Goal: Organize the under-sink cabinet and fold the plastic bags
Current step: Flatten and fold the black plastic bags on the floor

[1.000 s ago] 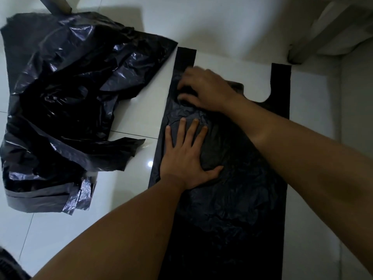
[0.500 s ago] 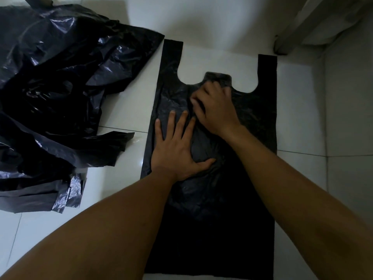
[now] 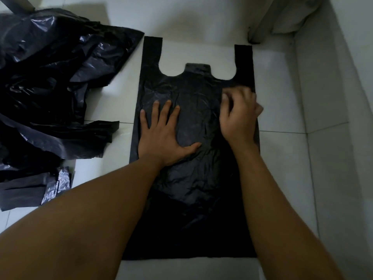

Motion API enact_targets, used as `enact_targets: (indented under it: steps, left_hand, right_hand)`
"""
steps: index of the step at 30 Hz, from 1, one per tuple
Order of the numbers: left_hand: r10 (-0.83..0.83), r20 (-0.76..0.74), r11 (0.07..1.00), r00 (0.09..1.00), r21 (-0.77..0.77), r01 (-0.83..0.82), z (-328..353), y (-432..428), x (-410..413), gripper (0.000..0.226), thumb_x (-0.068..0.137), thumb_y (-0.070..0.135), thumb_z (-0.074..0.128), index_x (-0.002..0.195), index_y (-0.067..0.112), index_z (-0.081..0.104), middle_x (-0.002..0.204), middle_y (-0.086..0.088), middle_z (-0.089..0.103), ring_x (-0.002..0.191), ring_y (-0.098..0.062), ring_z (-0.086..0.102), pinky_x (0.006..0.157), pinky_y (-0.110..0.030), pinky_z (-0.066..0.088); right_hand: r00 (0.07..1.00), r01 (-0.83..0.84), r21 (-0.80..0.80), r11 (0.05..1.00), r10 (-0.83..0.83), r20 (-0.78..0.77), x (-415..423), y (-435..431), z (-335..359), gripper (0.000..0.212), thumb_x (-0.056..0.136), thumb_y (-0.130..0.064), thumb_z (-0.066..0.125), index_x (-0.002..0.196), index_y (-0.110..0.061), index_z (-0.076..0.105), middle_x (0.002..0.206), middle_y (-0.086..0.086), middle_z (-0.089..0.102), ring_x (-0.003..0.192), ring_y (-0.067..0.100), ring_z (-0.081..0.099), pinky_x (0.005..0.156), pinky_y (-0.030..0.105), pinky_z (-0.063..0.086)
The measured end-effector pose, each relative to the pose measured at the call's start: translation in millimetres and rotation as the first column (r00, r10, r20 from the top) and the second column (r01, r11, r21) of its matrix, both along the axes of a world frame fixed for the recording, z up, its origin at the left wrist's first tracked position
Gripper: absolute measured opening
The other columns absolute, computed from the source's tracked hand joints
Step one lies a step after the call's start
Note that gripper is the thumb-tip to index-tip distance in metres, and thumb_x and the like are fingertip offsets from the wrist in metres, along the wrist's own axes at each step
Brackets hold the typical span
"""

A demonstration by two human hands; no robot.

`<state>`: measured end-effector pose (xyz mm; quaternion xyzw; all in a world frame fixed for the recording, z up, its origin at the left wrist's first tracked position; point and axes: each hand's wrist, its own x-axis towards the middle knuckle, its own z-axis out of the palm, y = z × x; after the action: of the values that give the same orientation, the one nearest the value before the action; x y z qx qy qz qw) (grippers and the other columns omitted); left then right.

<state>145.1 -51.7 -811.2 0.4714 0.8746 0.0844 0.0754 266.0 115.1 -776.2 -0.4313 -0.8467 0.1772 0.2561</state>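
Note:
A black plastic bag (image 3: 193, 188) lies spread flat on the white tiled floor, its two handles pointing away from me. My left hand (image 3: 163, 134) presses flat on the bag's left half with fingers spread. My right hand (image 3: 238, 114) rests on the bag's right side near the right handle, blurred by motion, its fingers partly bent against the plastic. Whether it pinches the plastic is unclear.
A crumpled heap of black plastic bags (image 3: 50, 87) lies on the floor at the left, with a flatter folded piece (image 3: 34, 188) below it. A tiled wall (image 3: 333, 118) rises on the right. A pale leg or post (image 3: 268, 21) stands at the back right.
My right hand has slid from the bag's left handle across the top middle to its right side. The left hand has stayed pressed on the bag.

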Motion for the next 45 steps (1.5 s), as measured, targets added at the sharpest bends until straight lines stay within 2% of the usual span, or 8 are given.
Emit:
enact_targets:
  steps: [4, 9, 15, 22, 27, 33, 41, 45]
  left_hand:
    - [-0.008, 0.004, 1.0, 1.0, 0.0, 0.008, -0.9, -1.0, -1.3, 0.121, 0.068, 0.101, 0.025, 0.16, 0.023, 0.018, 0.168, -0.003, 0.01, 0.155, -0.028, -0.003, 0.12, -0.064, -0.002]
    - [-0.011, 0.031, 1.0, 0.999, 0.005, 0.011, 2.9, -3.1, -1.1, 0.116, 0.072, 0.099, 0.021, 0.16, 0.024, 0.014, 0.168, -0.002, 0.009, 0.155, -0.027, -0.004, 0.121, -0.062, -0.006]
    - [-0.023, 0.417, 0.966, 0.909, 0.245, -0.088, 26.8, -15.2, -11.7, 0.098, 0.083, 0.081, 0.033, 0.161, 0.025, 0.013, 0.168, -0.006, 0.015, 0.155, -0.024, 0.003, 0.123, -0.056, -0.007]
    - [-0.205, -0.048, 0.964, 0.978, 0.165, 0.21, 39.2, -120.1, 43.5, 0.077, 0.087, 0.072, 0.04, 0.141, 0.019, 0.051, 0.144, -0.008, 0.048, 0.14, -0.031, 0.037, 0.121, -0.061, 0.007]
    - [-0.178, -0.043, 0.983, 0.983, -0.046, 0.176, 4.7, -183.9, 78.7, 0.108, 0.08, 0.093, 0.023, 0.159, 0.019, 0.026, 0.166, -0.006, 0.021, 0.155, -0.029, 0.008, 0.12, -0.062, -0.007]
    - [-0.197, -0.007, 0.977, 0.98, -0.089, 0.196, -2.0, -191.1, 80.1, 0.131, 0.066, 0.104, 0.023, 0.162, 0.017, 0.008, 0.169, -0.004, 0.0, 0.155, -0.025, -0.012, 0.121, -0.062, -0.007]
    - [-0.206, 0.012, 0.975, 0.979, -0.087, 0.206, 1.1, -190.6, 79.9, 0.135, 0.061, 0.107, 0.024, 0.162, 0.019, 0.005, 0.169, -0.002, -0.006, 0.155, -0.025, -0.015, 0.119, -0.066, -0.004]
    - [-0.192, 0.026, 0.977, 0.981, -0.092, 0.194, 2.0, -188.5, 78.6, 0.132, 0.063, 0.106, 0.02, 0.159, 0.023, -0.013, 0.166, 0.002, -0.018, 0.153, -0.023, -0.022, 0.116, -0.067, -0.014]
  right_hand:
    - [0.988, 0.154, -0.067, 0.986, -0.155, -0.011, 64.0, -111.9, -10.6, 0.019, 0.098, -0.027, 0.05, 0.106, -0.021, 0.067, 0.109, 0.001, 0.062, 0.102, 0.025, 0.053, 0.085, 0.041, 0.036]
    - [0.982, 0.121, -0.095, 0.988, -0.105, 0.158, 98.8, -184.5, -33.3, 0.016, 0.096, -0.027, 0.06, 0.109, -0.022, 0.068, 0.121, 0.0, 0.06, 0.114, 0.022, 0.051, 0.094, 0.044, 0.036]
    - [0.974, 0.102, -0.076, 0.992, -0.085, 0.209, 101.4, -188.5, -35.9, 0.021, 0.097, -0.028, 0.056, 0.116, -0.024, 0.064, 0.128, -0.002, 0.058, 0.121, 0.021, 0.049, 0.101, 0.044, 0.03]
    - [0.971, 0.098, -0.15, 0.984, -0.062, 0.231, 101.8, -188.9, -19.6, 0.03, 0.099, -0.045, 0.047, 0.115, -0.027, 0.064, 0.131, -0.005, 0.053, 0.127, 0.019, 0.043, 0.105, 0.045, 0.027]
    - [0.966, 0.12, -0.163, 0.979, -0.078, 0.245, 95.9, -191.1, -7.1, 0.032, 0.1, -0.039, 0.041, 0.119, -0.023, 0.063, 0.133, -0.001, 0.055, 0.128, 0.018, 0.043, 0.107, 0.048, 0.023]
    - [0.942, -0.071, -0.105, 0.992, 0.101, 0.32, 112.7, -239.8, -23.2, 0.036, 0.102, -0.038, 0.04, 0.133, -0.028, 0.056, 0.15, -0.001, 0.044, 0.146, 0.02, 0.029, 0.114, 0.059, 0.013]
    - [0.846, 0.408, -0.16, 0.899, -0.306, 0.437, 213.0, -169.7, -21.2, 0.047, 0.104, -0.044, 0.029, 0.146, -0.025, 0.038, 0.16, 0.002, 0.027, 0.151, 0.026, 0.011, 0.114, 0.068, 0.005]
    - [0.888, 0.322, -0.099, 0.942, -0.264, 0.376, 186.1, -182.1, -10.8, 0.041, 0.104, -0.036, 0.037, 0.142, -0.024, 0.045, 0.156, 0.002, 0.035, 0.149, 0.024, 0.018, 0.115, 0.061, 0.006]
